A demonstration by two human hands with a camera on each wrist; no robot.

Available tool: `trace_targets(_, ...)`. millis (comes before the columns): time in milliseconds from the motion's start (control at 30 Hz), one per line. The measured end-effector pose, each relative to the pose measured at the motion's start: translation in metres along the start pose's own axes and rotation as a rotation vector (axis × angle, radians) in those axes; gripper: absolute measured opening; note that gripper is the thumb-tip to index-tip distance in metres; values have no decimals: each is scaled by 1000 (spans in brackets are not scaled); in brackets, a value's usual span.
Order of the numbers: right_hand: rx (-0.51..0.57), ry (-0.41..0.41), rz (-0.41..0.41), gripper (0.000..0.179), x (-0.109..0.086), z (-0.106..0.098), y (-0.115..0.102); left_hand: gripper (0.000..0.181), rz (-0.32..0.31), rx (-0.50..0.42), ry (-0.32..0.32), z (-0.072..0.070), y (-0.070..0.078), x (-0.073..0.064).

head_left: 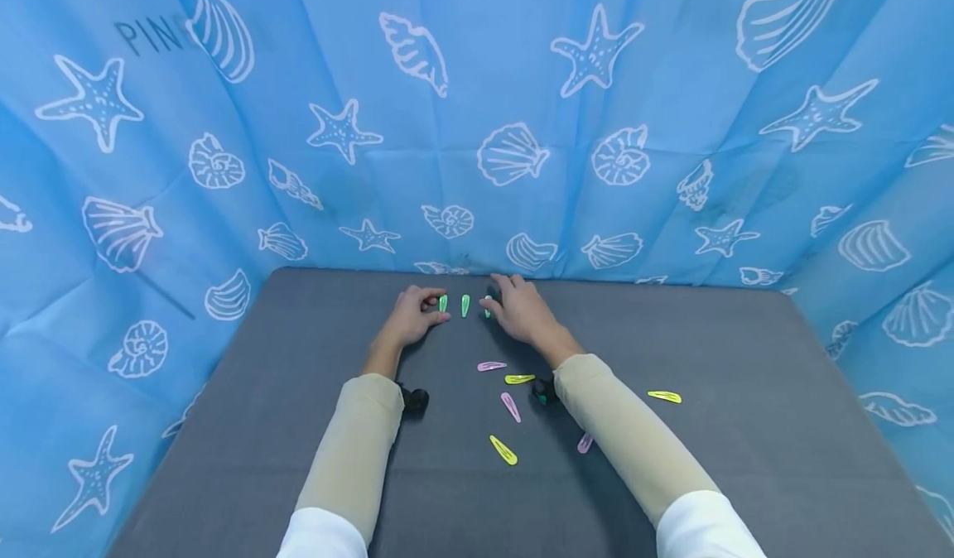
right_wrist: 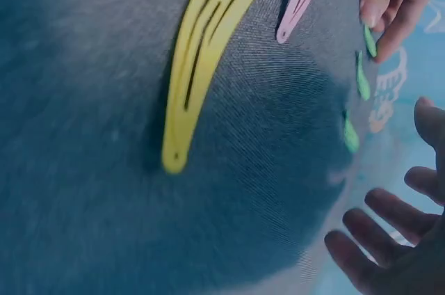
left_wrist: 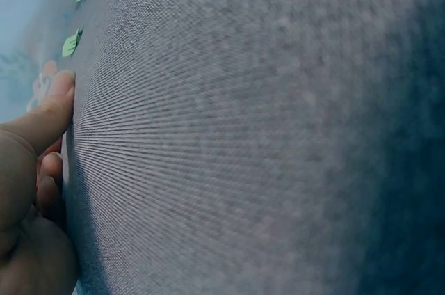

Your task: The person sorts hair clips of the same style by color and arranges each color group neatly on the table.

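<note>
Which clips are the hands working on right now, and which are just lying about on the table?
In hand:
green clips, in a row at the table's far edge
left hand, touching the leftmost one
right hand, at the rightmost one

Lying about:
yellow clips
pink clips
grey table

Lighting: bright, even, from above; my arms cast soft shadows on the table (head_left: 745, 359). Head view: sharp, curtain (head_left: 671, 127) bowed at edges. Wrist views: dimmer, bluish; yellow clip (right_wrist: 205, 51) and my fingers (right_wrist: 368, 239) blurred; dark corners.
</note>
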State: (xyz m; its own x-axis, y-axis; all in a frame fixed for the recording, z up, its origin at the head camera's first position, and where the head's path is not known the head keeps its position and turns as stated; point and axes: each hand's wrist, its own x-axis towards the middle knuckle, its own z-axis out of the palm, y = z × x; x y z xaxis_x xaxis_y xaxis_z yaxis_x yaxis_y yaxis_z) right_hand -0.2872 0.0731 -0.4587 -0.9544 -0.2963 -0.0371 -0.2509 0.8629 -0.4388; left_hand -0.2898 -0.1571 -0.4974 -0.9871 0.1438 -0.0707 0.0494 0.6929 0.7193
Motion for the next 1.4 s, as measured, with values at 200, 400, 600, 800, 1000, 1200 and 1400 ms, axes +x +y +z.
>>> trace_targets(200, -152, -5, -80, 74, -20, -6, -8, 50, -21, 7, -13, 2, -2, 0)
trace_targets(400, -281, 50, -128, 80, -38, -18, -15, 49, -24, 1, 1, 2, -1, 1)
trace_targets(600, -345, 99, -194, 81, -55, -24, -19, 50, -23, 9, 4, 1, 0, 0)
trace_targets(800, -378, 105, -236, 83, -71, -21, -14, 50, -30, -5, 14, 0, 2, -1)
trace_targets(1000, -344, 94, -256, 83, -91, -18, -3, 49, -32, -12, 6, 1, 2, -1)
trace_targets(1200, -299, 93, -263, 83, -112, -15, 15, 50, -27, -5, 2, 1, 2, -1)
trace_targets(1400, -227, 72, -239, 82, -134, -17, 35, 50, -28, -8, -3, 0, 1, -1)
